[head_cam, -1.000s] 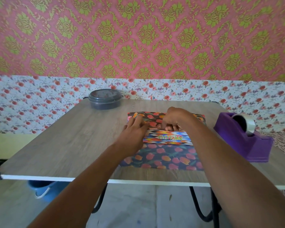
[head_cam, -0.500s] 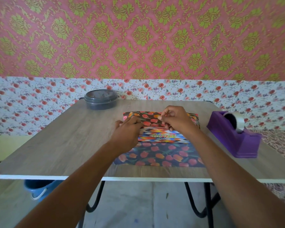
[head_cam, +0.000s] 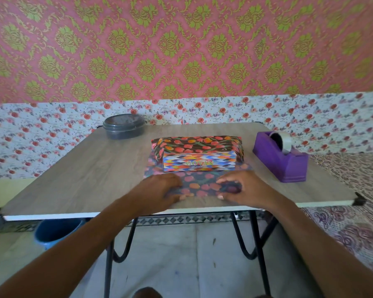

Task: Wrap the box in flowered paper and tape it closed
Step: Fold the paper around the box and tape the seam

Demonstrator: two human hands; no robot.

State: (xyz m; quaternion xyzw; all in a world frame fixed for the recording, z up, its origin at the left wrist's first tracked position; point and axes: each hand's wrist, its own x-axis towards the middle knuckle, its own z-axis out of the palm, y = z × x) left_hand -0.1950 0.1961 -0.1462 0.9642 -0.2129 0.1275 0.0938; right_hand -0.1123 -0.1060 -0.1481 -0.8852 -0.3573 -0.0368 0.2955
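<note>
A box (head_cam: 199, 162) with a bright zigzag print lies in the middle of the wooden table (head_cam: 84, 168). The dark flowered paper (head_cam: 194, 145) lies under it. Its far flap is folded up over the top of the box, and the box's near side shows bare. The near flap lies flat toward the table's front edge. My left hand (head_cam: 159, 190) pinches that flap's near edge at the left, fingers on top and thumb at the edge. In the same way, my right hand (head_cam: 243, 188) pinches it at the right. The view is slightly blurred.
A purple tape dispenser (head_cam: 282, 164) with a roll of clear tape stands to the right of the box. A grey lidded round container (head_cam: 124, 126) sits at the table's far left. A blue bucket (head_cam: 56, 231) stands on the floor under the table.
Both hands have left the folded far flap on top of the box and come back toward me to the paper's near edge, which they now pinch. The far flap stays folded over.
</note>
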